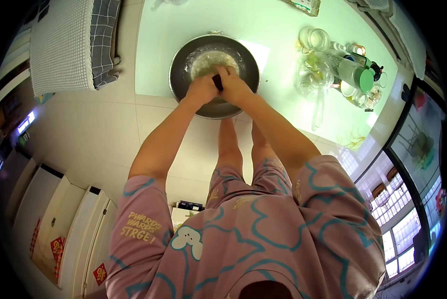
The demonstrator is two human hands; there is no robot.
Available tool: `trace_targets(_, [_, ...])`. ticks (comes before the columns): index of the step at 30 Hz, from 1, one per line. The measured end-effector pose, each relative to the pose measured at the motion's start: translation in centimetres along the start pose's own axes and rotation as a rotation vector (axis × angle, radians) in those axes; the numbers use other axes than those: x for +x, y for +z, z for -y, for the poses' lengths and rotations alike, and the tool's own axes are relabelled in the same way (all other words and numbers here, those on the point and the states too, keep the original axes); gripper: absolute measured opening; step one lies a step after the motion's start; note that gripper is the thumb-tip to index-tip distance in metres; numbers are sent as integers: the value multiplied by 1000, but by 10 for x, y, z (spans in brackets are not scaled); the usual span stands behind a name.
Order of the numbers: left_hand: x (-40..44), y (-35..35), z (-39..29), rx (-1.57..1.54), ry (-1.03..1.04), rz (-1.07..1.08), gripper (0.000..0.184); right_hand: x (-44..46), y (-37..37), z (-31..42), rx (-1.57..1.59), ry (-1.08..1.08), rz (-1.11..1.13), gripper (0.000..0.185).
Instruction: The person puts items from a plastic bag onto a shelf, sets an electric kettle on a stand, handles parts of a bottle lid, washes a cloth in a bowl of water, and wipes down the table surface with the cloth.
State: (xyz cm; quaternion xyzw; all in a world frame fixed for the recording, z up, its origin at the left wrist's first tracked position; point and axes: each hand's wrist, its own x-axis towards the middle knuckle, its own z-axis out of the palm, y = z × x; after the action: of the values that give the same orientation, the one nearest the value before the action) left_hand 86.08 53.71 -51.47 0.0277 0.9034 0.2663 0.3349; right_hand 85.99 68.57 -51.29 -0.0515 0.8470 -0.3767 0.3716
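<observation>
A dark round pan (180, 67) with a metal rim stands at the near edge of the pale green table. Inside it lies a pale, whitish mass (211, 59), with white smears on the pan wall around it. My left hand (203, 89) and my right hand (233, 87) meet over the near half of the pan. Between them a small black object (217, 82) shows, held by curled fingers; its lower part is hidden by the hands. Which hand grips it cannot be made out.
Glass jars (317, 39), a clear pitcher (313, 74) and a green-lidded container (364, 79) crowd the table's (283, 109) right side. A cloth-covered piece of furniture (64, 47) stands at the left. A packet (305, 6) lies at the far edge.
</observation>
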Motion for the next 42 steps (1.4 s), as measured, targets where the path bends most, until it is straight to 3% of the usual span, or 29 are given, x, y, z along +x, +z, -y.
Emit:
trace_targets(1, [0, -4, 4, -294, -170, 136, 23, -7, 2, -2, -1, -1, -2, 54])
trace_targets(2, [-1, -12, 4, -589, -339, 273, 19, -16, 1, -1, -142, -161, -107, 61])
trace_targets(3, [-3, -18, 4, -590, -336, 274, 19, -22, -1, 0, -284, -320, -210, 69])
trace_targets(5, [-9, -27, 5, -1040, -511, 662, 16, -28, -3, 0, -363, -408, -268, 71])
trace_targets(7, [-13, -27, 12, -1062, -484, 741, 13, -31, 0, -2, -436, -496, -323, 74])
trace_targets(9, [-17, -40, 3, -1082, -451, 814, 11, -24, 1, -6, -224, -583, -191, 73])
trace_targets(11, [-23, -56, -11, -932, -498, 829, 12, -22, 1, -3, -202, -521, -131, 74])
trace_targets(13, [-22, -57, -10, -885, -461, 790, 12, -18, -8, 9, -192, -479, -91, 74])
trace_targets(16, [-14, -54, -9, -854, -379, 722, 13, -16, -27, 31, -300, -313, -11, 59])
trace_targets(18, [-15, -57, -25, -545, -316, 521, 15, -12, -19, 27, -348, -269, -23, 43])
trace_targets(19, [-21, -59, -31, -445, -211, 400, 35, -11, -14, 23, -360, -327, -85, 32])
trace_targets(20, [-25, -53, -31, -438, -191, 397, 35, -12, -14, 23, -368, -323, -103, 32])
trace_targets(22, [-30, -32, -25, -136, -122, 85, 60, -16, -16, 27, -400, -262, -62, 34])
trace_targets(23, [-34, -43, -42, -80, -208, 164, 61, -17, -19, 30, -403, -251, -71, 35])
trace_targets(32, [-48, -40, -64, 218, -85, -13, 33, -31, -44, 41, -253, -82, 33, 36])
trace_targets(36, [-57, -39, -65, 226, 47, -131, 29, -38, -49, 31, -98, -121, 109, 39])
trace_targets(38, [-55, -41, -65, 315, 90, -143, 24, -38, -48, 29, 23, -193, 15, 25])
trace_targets(42, [-51, -41, -57, 373, 197, -213, 22, -39, -54, 32, 149, -148, 79, 26])
